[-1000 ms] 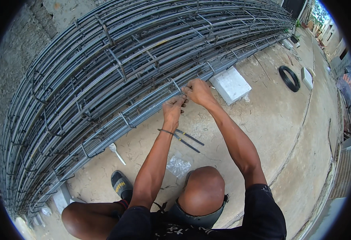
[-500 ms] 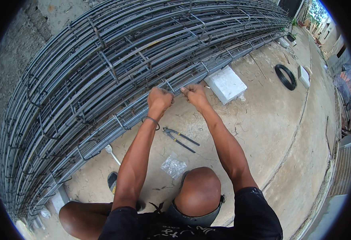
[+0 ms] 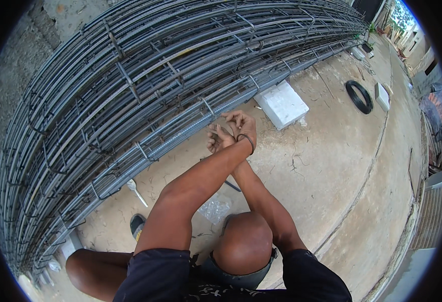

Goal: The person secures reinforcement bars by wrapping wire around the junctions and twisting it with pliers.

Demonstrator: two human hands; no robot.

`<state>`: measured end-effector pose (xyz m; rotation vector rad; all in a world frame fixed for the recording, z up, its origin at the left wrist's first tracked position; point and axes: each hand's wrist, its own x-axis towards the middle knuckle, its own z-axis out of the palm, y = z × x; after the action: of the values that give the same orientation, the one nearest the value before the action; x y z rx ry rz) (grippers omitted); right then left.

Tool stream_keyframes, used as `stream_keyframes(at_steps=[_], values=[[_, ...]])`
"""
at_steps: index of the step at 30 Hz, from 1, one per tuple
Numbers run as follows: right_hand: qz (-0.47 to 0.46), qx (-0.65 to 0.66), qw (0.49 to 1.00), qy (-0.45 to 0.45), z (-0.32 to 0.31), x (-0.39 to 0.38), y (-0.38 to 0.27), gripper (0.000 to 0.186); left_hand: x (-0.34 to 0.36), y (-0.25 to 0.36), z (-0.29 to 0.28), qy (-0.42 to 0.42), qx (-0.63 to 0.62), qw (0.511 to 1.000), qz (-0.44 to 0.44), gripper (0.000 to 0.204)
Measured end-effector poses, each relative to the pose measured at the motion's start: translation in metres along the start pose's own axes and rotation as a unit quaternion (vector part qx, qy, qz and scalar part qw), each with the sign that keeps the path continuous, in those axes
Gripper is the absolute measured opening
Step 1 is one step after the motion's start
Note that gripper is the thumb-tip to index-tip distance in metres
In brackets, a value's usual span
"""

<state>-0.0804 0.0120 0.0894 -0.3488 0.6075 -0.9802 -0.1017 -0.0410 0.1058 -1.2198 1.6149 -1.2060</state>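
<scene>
My forearms cross at the wrists in front of the rebar cage (image 3: 180,132). My left hand (image 3: 244,124), a dark band around its wrist, lies over the right arm with its fingers bent and closed toward the thumb. Beneath and to its left is my right hand (image 3: 223,139), fingers curled beside the cage's lowest bars. Anything thin between the fingers of either hand is too small to make out. Below the forearms, one dark handle of the pincers (image 3: 232,186) shows; the rest is hidden by my arms.
Long rebar cages are stacked along the wall. A white block (image 3: 282,104) supports them at the right. A coil of black wire (image 3: 359,96) lies farther right, beside another pale block (image 3: 382,96). A white spoon (image 3: 137,192) and a clear plastic bag (image 3: 214,209) lie near my legs.
My hands were side by side at the bars, arms uncrossed. The left has swung right over the right arm, and the right has moved left and down. The pincers became mostly covered.
</scene>
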Motion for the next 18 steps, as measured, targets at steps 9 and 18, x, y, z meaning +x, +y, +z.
stream_keyframes(at_steps=[9, 18], values=[[-0.183, -0.606, 0.772, -0.057, -0.137, -0.044, 0.040, 0.053, -0.117, -0.048, 0.001, 0.233, -0.872, 0.398, -0.160, 0.018], [-0.068, -0.891, 0.448, 0.007, -0.115, -0.047, 0.070, 0.066, -0.070, -0.002, 0.079, 0.075, -0.889, 0.086, -0.444, 0.030]])
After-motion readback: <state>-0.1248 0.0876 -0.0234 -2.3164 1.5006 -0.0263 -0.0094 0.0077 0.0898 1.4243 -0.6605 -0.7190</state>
